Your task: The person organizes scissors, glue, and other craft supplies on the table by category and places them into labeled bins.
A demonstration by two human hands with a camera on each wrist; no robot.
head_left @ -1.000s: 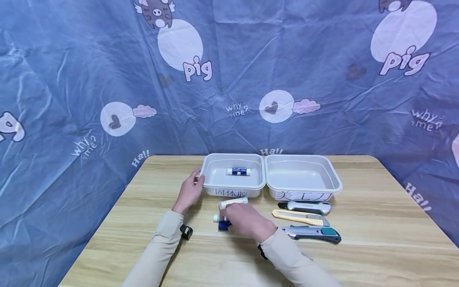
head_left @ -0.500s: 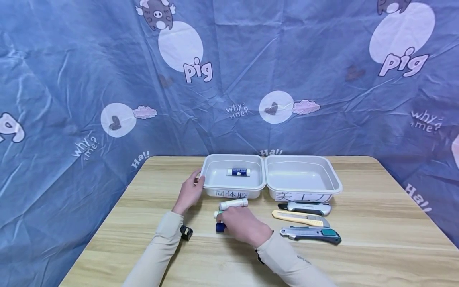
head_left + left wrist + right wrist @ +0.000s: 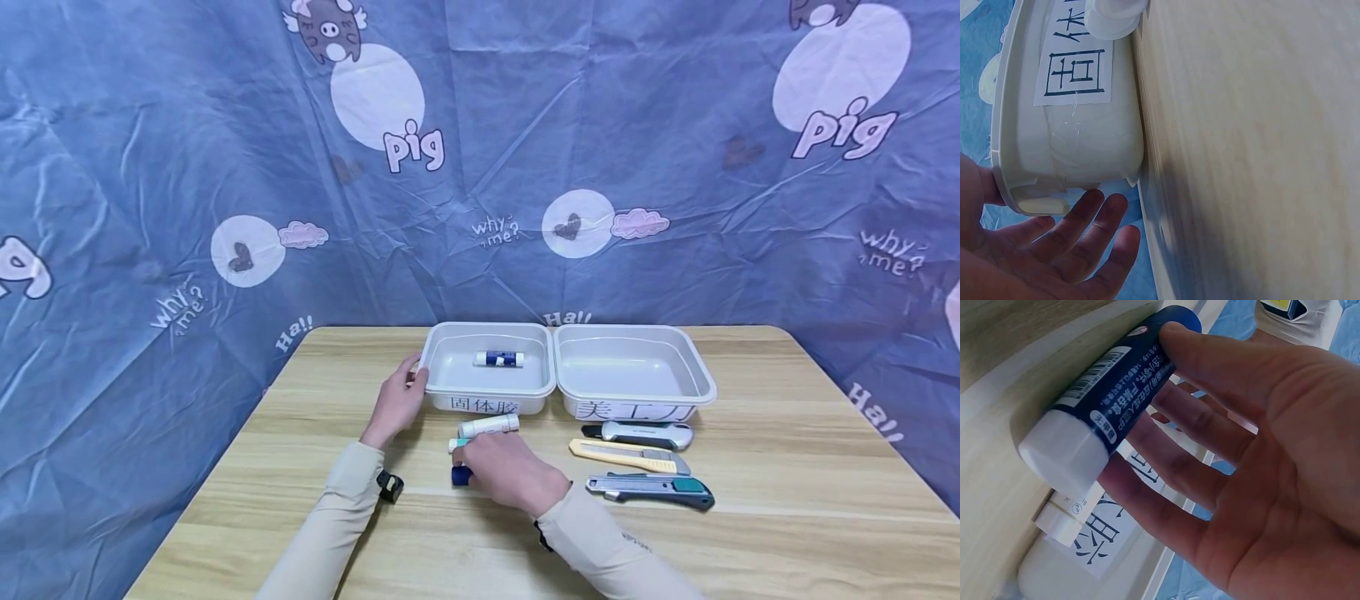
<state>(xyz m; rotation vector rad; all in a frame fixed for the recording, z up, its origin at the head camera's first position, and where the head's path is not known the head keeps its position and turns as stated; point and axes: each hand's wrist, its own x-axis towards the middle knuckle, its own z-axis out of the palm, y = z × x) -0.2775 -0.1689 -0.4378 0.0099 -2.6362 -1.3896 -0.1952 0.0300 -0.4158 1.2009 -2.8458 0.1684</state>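
While the left hand [image 3: 399, 404] grips the white solid-glue tray [image 3: 487, 391] by its rim, presumably for steadiness, the right hand [image 3: 508, 472] pinches a navy glue stick [image 3: 1113, 378] between thumb and fingers (contact with the table [image 3: 795, 458] is unclear), in front of that tray.

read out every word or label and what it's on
"固体胶": label on left tray
"美工刀": label on right tray
"pig": backdrop
"why me?": backdrop
"Ha!!": backdrop
Too small or blurred: print on held blue glue stick, white glue stick, grey-and-black knife, right sleeve
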